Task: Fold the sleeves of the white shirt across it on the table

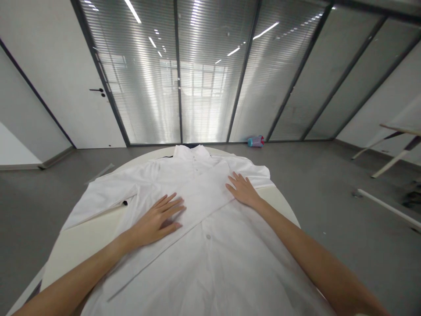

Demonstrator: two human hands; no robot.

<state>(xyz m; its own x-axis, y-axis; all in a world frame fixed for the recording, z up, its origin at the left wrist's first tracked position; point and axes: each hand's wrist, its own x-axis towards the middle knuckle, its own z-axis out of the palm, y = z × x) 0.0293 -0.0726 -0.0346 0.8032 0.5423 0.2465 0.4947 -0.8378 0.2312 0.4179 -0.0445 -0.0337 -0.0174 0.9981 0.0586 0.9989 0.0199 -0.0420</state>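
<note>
A white button-up shirt lies front up over a table, its collar at the far end. One of its sleeves is folded diagonally across the chest, from the upper right down to the lower left. The other sleeve spreads out to the left. My left hand rests palm down on the left part of the shirt, fingers apart. On the right, my right hand lies on the folded sleeve near the shoulder, its fingers spread. Neither hand grips the cloth.
The round pale table shows along its left and right edges. A small black thing sits by the left sleeve. Beyond stand a glass partition, a door and a blue and red package on the floor. Another table stands right.
</note>
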